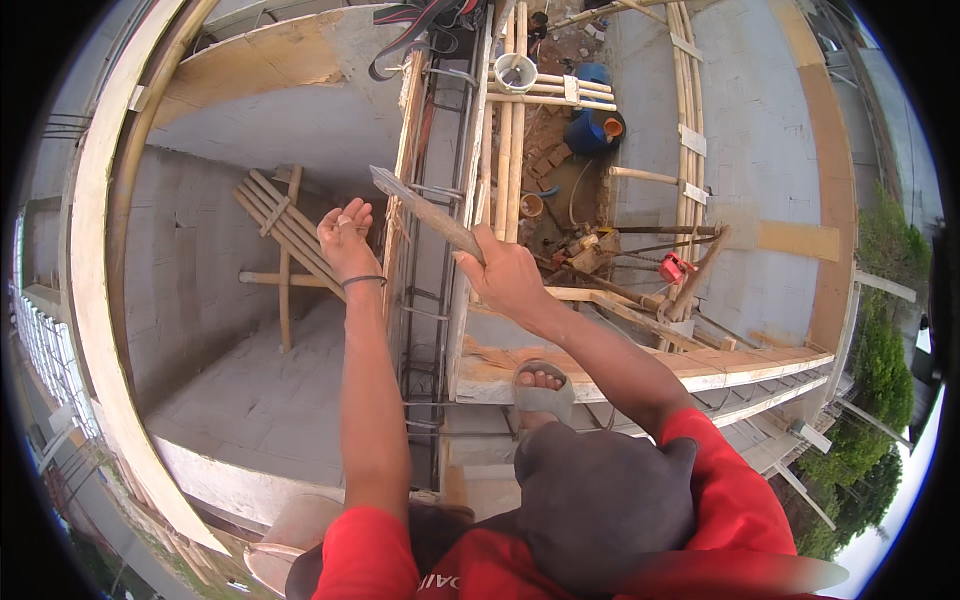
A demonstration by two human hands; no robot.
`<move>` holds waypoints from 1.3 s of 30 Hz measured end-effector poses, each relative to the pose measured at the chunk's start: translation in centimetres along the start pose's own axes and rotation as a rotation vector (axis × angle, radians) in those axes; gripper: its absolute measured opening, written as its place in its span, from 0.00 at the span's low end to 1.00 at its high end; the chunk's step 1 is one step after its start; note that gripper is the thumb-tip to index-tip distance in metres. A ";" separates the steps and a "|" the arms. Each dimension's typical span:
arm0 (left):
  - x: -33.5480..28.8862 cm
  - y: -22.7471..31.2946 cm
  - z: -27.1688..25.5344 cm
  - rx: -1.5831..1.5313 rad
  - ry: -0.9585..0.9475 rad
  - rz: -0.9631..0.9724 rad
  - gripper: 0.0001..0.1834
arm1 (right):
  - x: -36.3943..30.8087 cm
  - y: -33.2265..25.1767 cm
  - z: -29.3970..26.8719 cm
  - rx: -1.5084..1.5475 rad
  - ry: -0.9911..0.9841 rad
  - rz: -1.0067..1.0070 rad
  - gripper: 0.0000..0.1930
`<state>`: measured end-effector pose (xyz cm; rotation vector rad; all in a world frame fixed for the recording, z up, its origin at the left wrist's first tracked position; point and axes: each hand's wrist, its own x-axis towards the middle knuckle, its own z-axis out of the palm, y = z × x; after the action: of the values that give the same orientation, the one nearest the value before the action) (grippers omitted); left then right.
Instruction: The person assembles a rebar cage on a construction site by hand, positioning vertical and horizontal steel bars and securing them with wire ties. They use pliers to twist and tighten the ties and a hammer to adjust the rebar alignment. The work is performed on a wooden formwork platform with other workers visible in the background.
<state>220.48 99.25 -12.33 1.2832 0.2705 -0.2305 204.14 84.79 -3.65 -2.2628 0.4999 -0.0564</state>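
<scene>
My right hand (505, 272) is wrapped round the lower end of a wooden-handled tool (445, 222). It slants up to the left over the formwork, ending in a grey, pointed head (386, 183) whose exact kind I cannot tell. Just left of the formwork's left board (408, 130) is my left hand (347, 235), its fingers curled in toward the thumb. Whatever they hold, if anything, is too small to make out. Between the two upright boards runs a cage of steel reinforcing bars (428, 290), partly behind the tool.
My sandalled foot (542, 388) stands on a timber beam edge. Deep walled spaces drop away on both sides. Bamboo poles (285, 225) brace the left one. On the right are a bucket (515, 73), a blue drum (590, 132) and a red-topped machine (674, 267). Straps (425, 25) hang far off.
</scene>
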 end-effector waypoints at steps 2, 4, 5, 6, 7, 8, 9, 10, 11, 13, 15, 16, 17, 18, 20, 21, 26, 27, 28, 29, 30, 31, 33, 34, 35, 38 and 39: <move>-0.8 1.2 0.1 0.000 0.003 0.013 0.11 | 0.3 0.4 0.1 -0.058 -0.051 0.037 0.15; -1.3 2.0 1.0 -0.030 -0.021 0.052 0.12 | 0.1 0.9 -0.4 -0.009 -0.026 0.070 0.15; -2.1 2.3 1.5 -0.028 -0.050 0.121 0.14 | -0.7 0.7 -0.8 0.073 0.015 0.086 0.15; -2.9 2.5 2.3 0.117 -0.101 0.157 0.14 | -1.0 0.9 -1.5 0.149 0.064 0.095 0.15; -3.9 2.6 3.0 0.262 -0.153 0.194 0.15 | -1.1 1.3 -2.1 0.182 0.093 0.135 0.15; -4.8 2.7 3.6 0.406 -0.206 0.234 0.15 | -1.1 1.8 -2.9 0.214 0.123 0.174 0.15; -5.1 2.0 4.0 0.230 -0.297 0.089 0.14 | -1.2 2.3 -3.6 0.246 0.154 0.212 0.15; -5.2 0.8 4.3 0.251 -0.350 0.031 0.13 | -1.2 3.0 -4.0 0.233 0.180 0.243 0.16; -5.4 0.1 4.9 0.273 -0.402 -0.027 0.13 | -1.2 3.8 -4.3 0.221 0.207 0.275 0.16; -5.8 -1.2 5.6 0.347 -0.427 -0.121 0.10 | -1.7 4.9 -4.6 0.237 0.247 0.333 0.17; -5.2 -2.6 5.4 0.568 -0.467 0.013 0.10 | -2.5 5.6 -4.2 0.255 0.274 0.325 0.17; -4.8 -3.1 5.1 0.678 -0.480 0.085 0.10 | -2.8 5.8 -4.1 0.266 0.284 0.318 0.17; -4.7 -2.8 4.9 0.912 -0.522 0.413 0.11 | -3.2 6.1 -4.0 0.270 0.274 0.331 0.17; -4.9 -2.7 5.0 1.018 -0.537 0.473 0.10 | -3.6 6.3 -4.0 0.274 0.264 0.344 0.17; -5.1 -2.3 5.0 1.230 -0.558 0.601 0.08 | -4.0 6.7 -4.0 0.268 0.250 0.353 0.17; -5.3 -2.1 5.0 1.243 -0.546 0.566 0.06 | -4.1 6.8 -3.9 0.257 0.247 0.351 0.17; -6.7 -0.7 6.7 0.908 -0.507 0.191 0.04 | -4.1 7.0 -3.9 0.283 0.255 0.319 0.17; -6.4 -1.0 6.5 0.908 -0.516 0.370 0.03 | -4.0 6.5 -4.0 0.312 0.260 0.311 0.17; -6.0 -1.5 6.2 0.903 -0.524 0.550 0.03 | -3.9 6.2 -4.1 0.341 0.265 0.303 0.17; -5.8 -1.8 6.2 0.890 -0.533 0.730 0.02 | -3.9 6.3 -4.1 0.330 0.252 0.318 0.17; -5.7 -1.9 6.0 1.031 -0.540 0.676 0.03 | -4.0 6.4 -4.1 0.319 0.240 0.333 0.17; -5.7 -1.9 5.6 1.170 -0.544 0.619 0.03 | -4.1 6.6 -4.2 0.307 0.227 0.348 0.17; -5.8 -1.7 5.6 1.331 -0.509 0.480 0.03 | -4.2 6.7 -4.1 0.300 0.225 0.350 0.17; -6.0 -1.9 5.9 1.349 -0.472 0.401 0.04 | -4.3 6.8 -4.0 0.295 0.224 0.352 0.17; -6.1 -1.9 6.2 1.364 -0.435 0.321 0.04 | -4.4 6.9 -3.9 0.317 0.255 0.338 0.16; -6.0 -2.2 6.9 1.018 -0.533 0.690 0.05 | -4.6 6.9 -3.5 0.360 0.309 0.313 0.14; -5.7 -2.4 6.9 0.976 -0.562 0.665 0.05 | -4.6 6.7 -3.7 0.362 0.300 0.314 0.14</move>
<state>214.81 92.06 -10.82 2.1064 -0.8492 -0.1361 196.94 79.83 -5.50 -1.8088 0.9203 -0.3044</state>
